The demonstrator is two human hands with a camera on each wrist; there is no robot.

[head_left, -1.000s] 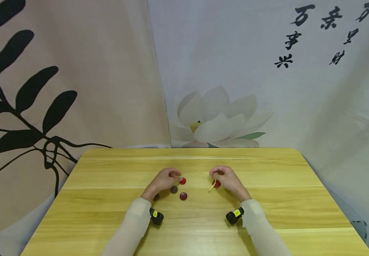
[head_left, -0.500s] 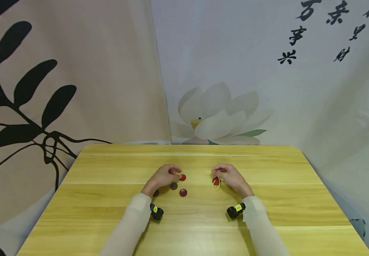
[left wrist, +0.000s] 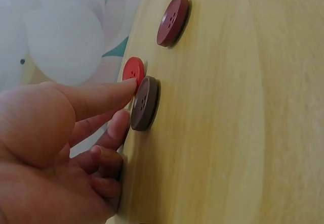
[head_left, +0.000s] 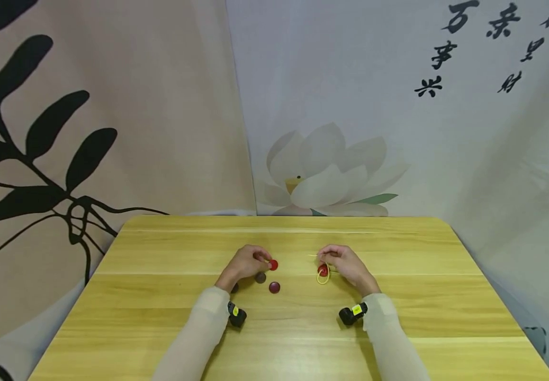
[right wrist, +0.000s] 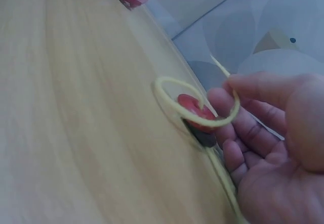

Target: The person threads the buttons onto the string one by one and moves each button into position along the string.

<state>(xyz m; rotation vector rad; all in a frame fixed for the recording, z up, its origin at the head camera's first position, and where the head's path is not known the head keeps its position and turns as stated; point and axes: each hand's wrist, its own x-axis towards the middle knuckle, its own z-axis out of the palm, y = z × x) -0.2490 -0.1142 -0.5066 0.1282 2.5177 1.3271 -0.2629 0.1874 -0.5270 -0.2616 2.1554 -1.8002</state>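
Note:
In the head view my left hand [head_left: 249, 260] is at a bright red button [head_left: 273, 264], pinching its edge between thumb and fingers. The left wrist view shows the thumb tip on this red button [left wrist: 132, 68], just behind a dark brown button [left wrist: 145, 104]. My right hand [head_left: 344, 261] pinches a thin yellow cord [right wrist: 234, 107] near its pointed end, which sticks out past the thumb. The cord loops down into another red button [right wrist: 191, 107], close under the right fingers. A dark shape lies beneath that button, and more cord runs toward the palm.
A maroon button [head_left: 274, 287] lies on the wooden table [head_left: 293, 338] between the forearms. Another dark button [head_left: 234, 288] is partly hidden by the left wrist. Behind the table's far edge hangs a printed cloth [head_left: 331, 169].
The yellow cord by my right hand has gone from a loose hanging strand to a round loop over the red button. My left hand stays at its red button, nearly still.

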